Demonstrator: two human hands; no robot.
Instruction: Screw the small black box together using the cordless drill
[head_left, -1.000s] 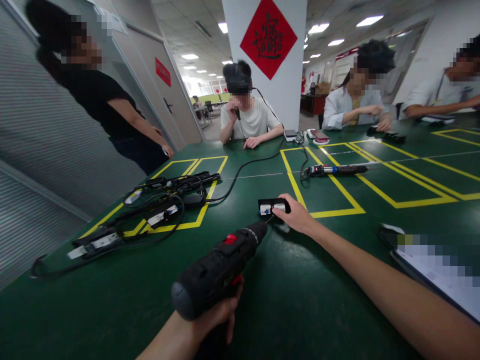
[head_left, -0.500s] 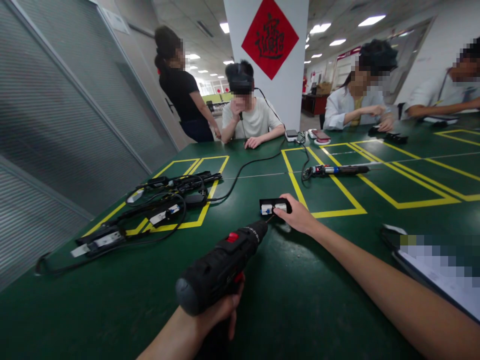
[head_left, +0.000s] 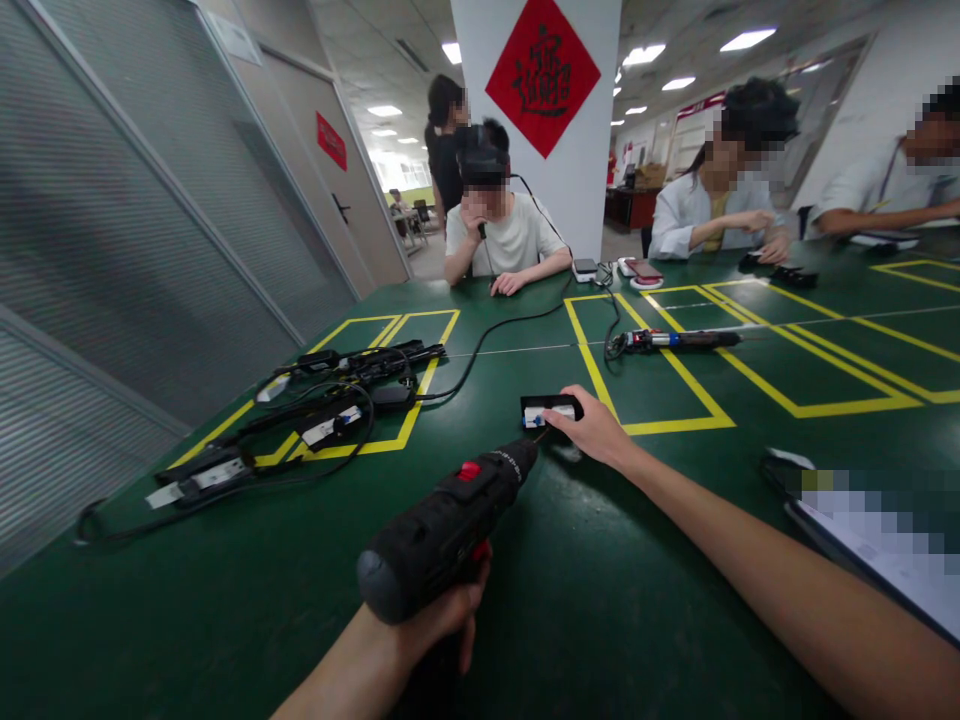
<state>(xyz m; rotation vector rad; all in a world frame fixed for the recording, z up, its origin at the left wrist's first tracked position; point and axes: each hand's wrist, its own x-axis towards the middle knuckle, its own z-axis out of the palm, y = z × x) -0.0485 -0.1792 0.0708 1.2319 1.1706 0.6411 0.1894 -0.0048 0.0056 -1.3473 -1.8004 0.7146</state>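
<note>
My left hand is wrapped round the grip of a black cordless drill with red buttons. The drill points away and to the right, its bit reaching the near side of a small black box with a white label. Whether the bit tip touches the box cannot be made out. With thumb and fingers, my right hand grips the right end of that box on the green table. Most of my left fingers are hidden behind the drill.
Black power strips and cables lie at the left across yellow tape. A dark rod-like tool rests beyond my right hand. A clipboard-like object lies at the right. Several people sit or stand opposite, one in a white T-shirt.
The person in black at the back has moved right, behind the seated person, uncovering a door. My hands, the drill and the box stay almost in place.
</note>
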